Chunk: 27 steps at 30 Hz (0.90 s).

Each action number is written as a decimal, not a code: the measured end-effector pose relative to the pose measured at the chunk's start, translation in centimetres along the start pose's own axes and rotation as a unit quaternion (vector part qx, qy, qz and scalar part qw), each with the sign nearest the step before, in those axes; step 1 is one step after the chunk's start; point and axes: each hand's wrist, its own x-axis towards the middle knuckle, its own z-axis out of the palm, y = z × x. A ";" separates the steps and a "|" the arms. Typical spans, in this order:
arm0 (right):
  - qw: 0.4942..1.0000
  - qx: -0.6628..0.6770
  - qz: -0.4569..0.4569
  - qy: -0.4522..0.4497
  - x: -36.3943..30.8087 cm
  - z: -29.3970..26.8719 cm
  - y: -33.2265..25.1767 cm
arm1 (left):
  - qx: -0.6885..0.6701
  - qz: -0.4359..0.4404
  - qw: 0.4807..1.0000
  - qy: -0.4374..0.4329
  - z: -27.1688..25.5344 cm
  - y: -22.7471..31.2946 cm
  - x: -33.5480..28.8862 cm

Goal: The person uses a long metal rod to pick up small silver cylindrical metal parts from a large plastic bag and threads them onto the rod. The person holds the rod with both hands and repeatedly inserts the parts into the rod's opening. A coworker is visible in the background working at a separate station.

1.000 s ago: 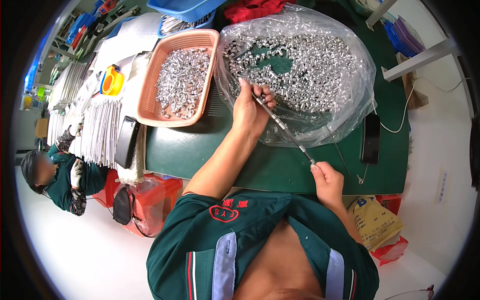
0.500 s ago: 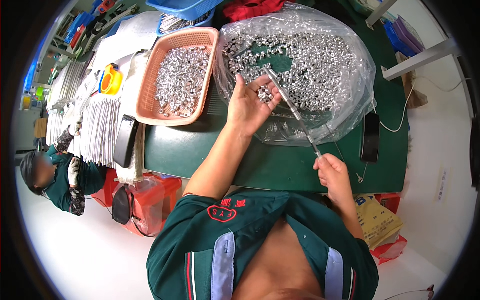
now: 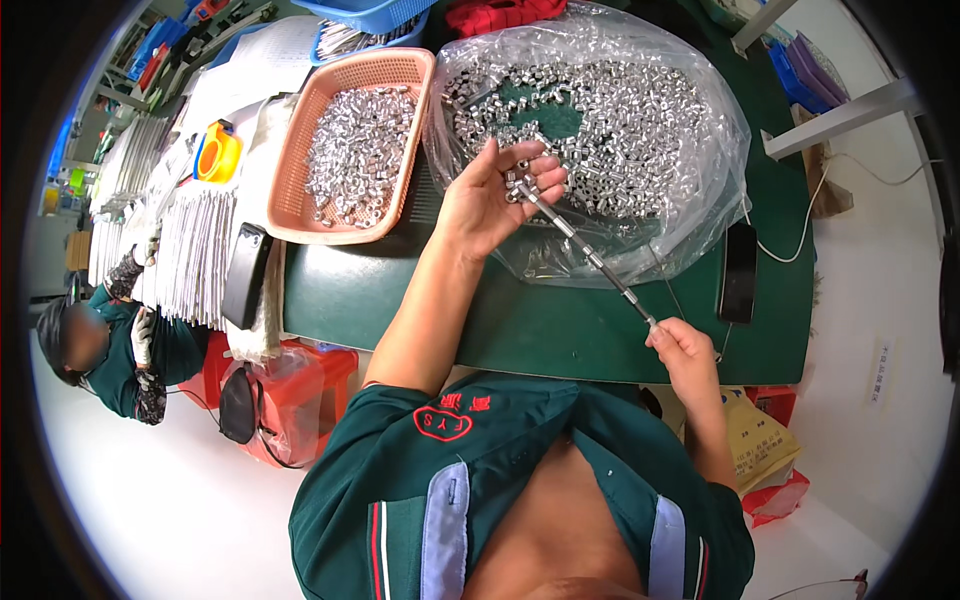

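My left hand (image 3: 488, 203) is palm up with fingers slightly curled, cradling several small silver metal sleeves (image 3: 514, 187). Between thumb and fingers, my right hand (image 3: 685, 352) pinches the near end of a thin rod (image 3: 622, 289), which carries metal sleeves along its length. The rod slants up to the left, its far tip among the sleeves in my left palm. Beyond my hands, many loose sleeves (image 3: 640, 140) lie spread in a clear plastic bag (image 3: 700, 235). To the left, a pink plastic basket (image 3: 285, 190) holds more of these silver pieces.
Dark phones lie on the green table (image 3: 400, 290), one at the right (image 3: 739, 270) and one at the left (image 3: 247, 275). A yellow tape dispenser (image 3: 218, 155) and stacked papers (image 3: 190, 255) stand left. Blue baskets (image 3: 370, 18) are behind. Another person (image 3: 115, 345) sits at far left.
The rod's far tip has come down from above my left fingertips to the sleeves in the palm. My right hand has moved slightly right and nearer, and the left fingers have curled a little.
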 end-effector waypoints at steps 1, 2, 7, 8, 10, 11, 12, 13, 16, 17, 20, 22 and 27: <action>1.000 -0.021 -0.012 0.007 0.0 -0.2 -0.2 | 0.008 -0.002 1.000 0.006 -0.1 0.0 0.1; 0.999 -0.042 -0.024 0.015 0.0 -0.4 -0.6 | 0.015 -0.005 1.000 0.013 -0.2 -0.1 0.2; 0.993 -0.103 -0.057 0.026 -0.1 -1.1 -1.8 | 0.044 -0.014 0.999 0.025 -1.2 -0.2 0.5; 0.990 -0.118 -0.070 0.027 -0.1 -1.2 -1.5 | 0.054 -0.013 0.998 0.025 -1.6 -0.3 0.5; 0.988 -0.133 -0.074 0.033 0.0 -1.0 -1.5 | 0.075 -0.006 0.996 0.046 -1.0 -0.4 0.3; 0.986 -0.141 -0.076 0.036 0.0 -0.9 -1.6 | 0.073 -0.004 0.996 0.051 -0.9 -0.5 0.2; 0.986 -0.142 -0.076 0.037 0.0 -0.9 -1.6 | 0.070 0.000 0.996 0.055 -0.7 -0.5 0.3; 0.986 -0.143 -0.077 0.037 0.0 -0.8 -1.7 | 0.068 0.003 0.996 0.059 -0.7 -0.5 0.3; 0.989 -0.121 -0.072 0.037 -0.1 -0.6 -1.5 | 0.043 0.000 0.998 0.056 -0.7 -0.7 0.4; 0.991 -0.109 -0.069 0.037 -0.1 -0.5 -1.4 | 0.034 0.002 0.998 0.059 -0.5 -0.7 0.4; 0.992 -0.098 -0.061 0.050 -0.3 0.1 -1.2 | 0.023 0.005 0.998 0.062 -0.3 -0.9 0.5; 0.989 -0.125 -0.053 0.058 -0.5 0.5 -0.9 | 0.035 0.007 0.998 0.060 -0.6 -1.1 0.6; 0.941 -0.275 -0.156 0.123 -0.7 0.9 -2.9 | 0.060 0.018 0.997 0.033 -0.9 -1.8 0.7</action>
